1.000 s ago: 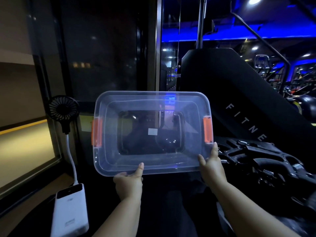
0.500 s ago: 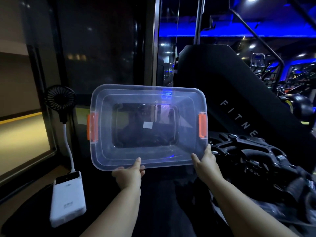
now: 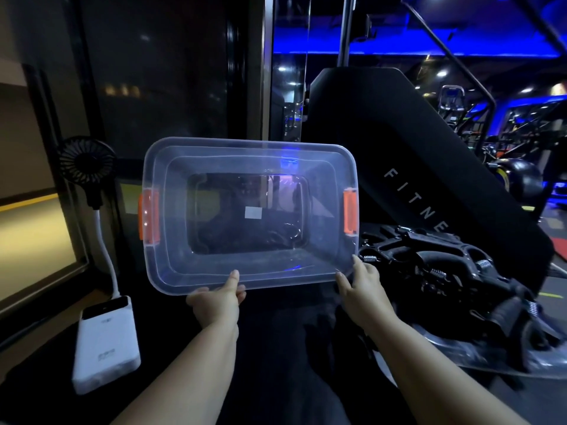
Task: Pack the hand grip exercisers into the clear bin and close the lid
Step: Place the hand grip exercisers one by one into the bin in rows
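Note:
I hold the clear bin (image 3: 245, 271) up in front of me, its open side tilted toward me, with an orange latch (image 3: 149, 217) on each short end. My left hand (image 3: 216, 302) grips the near rim left of centre, thumb on the inside. My right hand (image 3: 362, 289) grips the near right corner. Nothing shows inside the bin except a small white sticker on its bottom. A pile of black hand grip exercisers (image 3: 454, 277) with metal springs lies on the dark surface to the right. I see no lid.
A white power bank (image 3: 106, 345) lies at the lower left, cabled to a small black fan (image 3: 84, 164) standing behind it. A black padded gym machine (image 3: 399, 154) rises behind the bin. A window wall runs along the left.
The bin and both hands sit slightly lower in view than a second ago. The grip on the near rim is unchanged.

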`<state>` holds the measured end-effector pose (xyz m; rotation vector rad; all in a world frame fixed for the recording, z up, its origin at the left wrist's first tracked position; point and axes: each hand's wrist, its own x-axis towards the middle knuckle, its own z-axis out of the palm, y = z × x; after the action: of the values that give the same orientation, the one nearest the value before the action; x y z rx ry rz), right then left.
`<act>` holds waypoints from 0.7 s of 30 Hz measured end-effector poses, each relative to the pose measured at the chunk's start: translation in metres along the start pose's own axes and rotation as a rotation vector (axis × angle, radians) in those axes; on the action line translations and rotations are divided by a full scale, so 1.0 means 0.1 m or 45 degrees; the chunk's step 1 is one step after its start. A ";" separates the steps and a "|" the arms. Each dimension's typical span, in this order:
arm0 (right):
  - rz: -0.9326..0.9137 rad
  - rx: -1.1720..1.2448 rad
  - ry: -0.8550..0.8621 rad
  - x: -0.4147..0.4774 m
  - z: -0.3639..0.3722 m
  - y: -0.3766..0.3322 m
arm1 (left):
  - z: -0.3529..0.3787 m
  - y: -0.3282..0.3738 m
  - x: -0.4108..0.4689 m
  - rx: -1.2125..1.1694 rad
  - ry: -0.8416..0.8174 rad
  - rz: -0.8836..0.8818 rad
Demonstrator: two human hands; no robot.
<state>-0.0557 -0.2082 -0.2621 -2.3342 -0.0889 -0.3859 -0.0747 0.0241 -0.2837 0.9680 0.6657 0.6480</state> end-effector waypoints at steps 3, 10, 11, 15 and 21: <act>-0.053 -0.033 0.020 -0.04 -0.10 0.00 | 0.01 -0.01 0.00 -0.004 0.002 0.010; -0.109 -0.100 0.159 -0.09 -0.38 0.02 | 0.01 -0.03 0.01 0.015 0.024 0.033; -0.105 -0.111 0.171 -0.09 -0.41 0.02 | 0.00 -0.03 0.00 0.020 0.031 0.032; -0.144 -0.177 0.233 -0.12 -0.57 0.01 | -0.01 -0.02 -0.03 0.023 0.049 0.018; -0.193 -0.308 0.438 -0.11 -0.89 0.07 | 0.00 -0.02 -0.03 0.017 0.043 -0.021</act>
<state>-0.0874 -0.2753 -0.2106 -2.4664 -0.0543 -0.9117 -0.0765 0.0209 -0.2845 0.9651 0.7082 0.6476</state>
